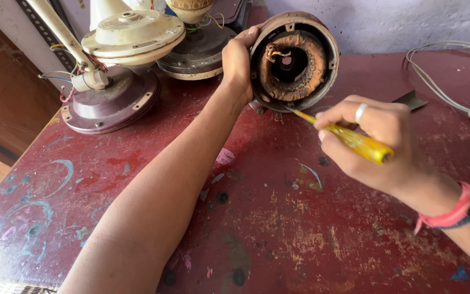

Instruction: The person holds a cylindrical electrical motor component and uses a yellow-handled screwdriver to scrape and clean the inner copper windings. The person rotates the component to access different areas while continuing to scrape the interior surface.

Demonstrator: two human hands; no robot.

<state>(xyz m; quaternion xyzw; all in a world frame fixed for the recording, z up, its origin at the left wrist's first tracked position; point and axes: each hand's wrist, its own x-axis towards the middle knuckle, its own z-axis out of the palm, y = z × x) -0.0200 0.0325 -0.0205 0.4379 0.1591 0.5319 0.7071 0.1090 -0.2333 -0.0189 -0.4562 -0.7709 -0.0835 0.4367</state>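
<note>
1. Spread under everything: a desk [278, 228] of worn red paint, scratched to bare patches, flecked with blue and pink smears and dark round spots.
2. Stacked at the far left corner: two fan bodies, a domed maroon housing [110, 100] lying flat, with a smooth cream cover [131, 35] above it and loose coloured wires between them.
3. Stood on its edge near the middle of the far edge: the round motor housing [295, 60], dull rusty metal, its open face turned toward the camera, with a ring of copper winding [305, 81] inside.
4. Wrapped around the housing's left rim: the left hand [237, 62], fingers curled over the top, bracing it upright.
5. Closed in a pinch on the yellow screwdriver [357, 142]: the right hand [371, 139], thumb and fingers pressed around the translucent handle, just right of the housing.
6. Pointed up and left, the thin shaft met the housing's lower rim; judged to be probing or prying at that edge, work that called for a firm brace from the left hand and a small, controlled push.
7. Trailed along the far right edge: a looped grey cable [447, 81], with a flat dark metal piece [412, 99] nearby.
8. Worn on the right: a red wristband [452, 212] and a pale ring [360, 111].
</note>
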